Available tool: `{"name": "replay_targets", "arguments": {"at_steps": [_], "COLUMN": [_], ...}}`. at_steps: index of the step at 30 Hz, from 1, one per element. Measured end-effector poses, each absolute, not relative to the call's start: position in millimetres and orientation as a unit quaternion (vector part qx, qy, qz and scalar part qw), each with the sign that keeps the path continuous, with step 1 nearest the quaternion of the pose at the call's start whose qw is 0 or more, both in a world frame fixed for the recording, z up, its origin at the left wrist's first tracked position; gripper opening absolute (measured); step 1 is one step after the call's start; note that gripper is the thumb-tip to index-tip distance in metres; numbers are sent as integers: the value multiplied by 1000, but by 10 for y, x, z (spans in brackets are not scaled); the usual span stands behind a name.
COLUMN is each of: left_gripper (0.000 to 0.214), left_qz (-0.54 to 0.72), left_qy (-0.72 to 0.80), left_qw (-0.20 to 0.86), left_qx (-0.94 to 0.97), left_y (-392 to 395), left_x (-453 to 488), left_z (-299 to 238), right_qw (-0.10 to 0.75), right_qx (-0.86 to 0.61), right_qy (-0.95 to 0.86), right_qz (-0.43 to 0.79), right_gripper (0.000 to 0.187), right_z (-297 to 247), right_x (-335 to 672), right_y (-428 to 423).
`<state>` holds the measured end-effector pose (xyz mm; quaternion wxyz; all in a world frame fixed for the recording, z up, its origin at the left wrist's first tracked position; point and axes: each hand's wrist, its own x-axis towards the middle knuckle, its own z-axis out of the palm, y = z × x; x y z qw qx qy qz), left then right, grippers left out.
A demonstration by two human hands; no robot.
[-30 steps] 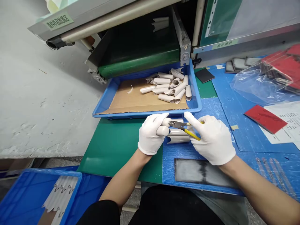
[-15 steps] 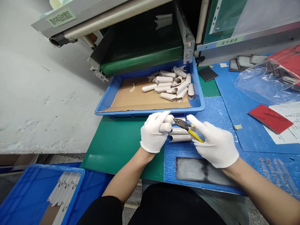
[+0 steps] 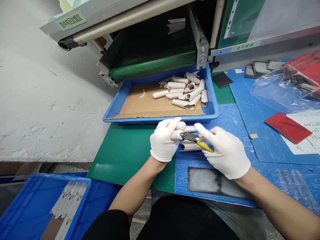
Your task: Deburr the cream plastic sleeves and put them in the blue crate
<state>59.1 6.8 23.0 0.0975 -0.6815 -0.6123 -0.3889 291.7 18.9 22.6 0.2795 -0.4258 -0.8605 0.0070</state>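
Observation:
My left hand (image 3: 163,141) in a white glove is shut on a cream rolled tube (image 3: 189,129), whose rounded end pokes out past the fingers. My right hand (image 3: 225,152), also gloved, is shut on yellow-handled side cutters (image 3: 192,139). Their dark steel jaws sit right against the tube near my left fingers. Just below the cutters, more cream tubes (image 3: 191,147) lie on a blue corrugated mat (image 3: 212,163), partly hidden by my hands. Several similar tubes (image 3: 185,91) lie heaped on cardboard in a blue tray (image 3: 160,120).
A green mat (image 3: 130,163) lies left of the blue mat. Behind the tray stands a grey machine with a green belt (image 3: 152,66). To the right are a plastic bag of red items (image 3: 282,86) and a red card (image 3: 287,127). A blue crate (image 3: 42,200) sits low at left.
My right hand has moved left, bringing the cutter jaws closer to my left fingers and the tube. My left hand has barely shifted. The view has drifted slightly.

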Motion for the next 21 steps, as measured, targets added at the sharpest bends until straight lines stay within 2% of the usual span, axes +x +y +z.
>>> {"name": "replay_targets", "arguments": {"at_steps": [3, 5, 8, 10, 12, 15, 21], "left_gripper": [52, 43, 32, 30, 29, 28, 15], "left_qz": [-387, -391, -406, -419, -427, -432, -464], "left_qy": [-612, -613, -605, -593, -582, -570, -527], "left_qw": [101, 90, 79, 81, 85, 93, 32], "left_qx": [-682, -681, -680, -683, -687, -693, -712], "left_y": [62, 63, 66, 71, 81, 107, 103], "left_x": [618, 617, 589, 563, 542, 534, 574], "left_z": [231, 224, 205, 187, 165, 136, 203], "right_qw": [284, 325, 367, 307, 197, 76, 71], "right_qx": [-421, -427, -539, -645, -724, -768, -757], "right_qy": [-857, -828, -737, -686, -650, -628, -649], "right_qz": [91, 162, 180, 140, 118, 100, 6], "right_gripper": [60, 60, 54, 52, 48, 49, 54], "right_z": [185, 190, 252, 285, 274, 161, -140], "right_x": [2939, 3003, 3220, 3420, 3596, 3682, 3395], "right_y": [151, 218, 526, 804, 1040, 1199, 1065]}}
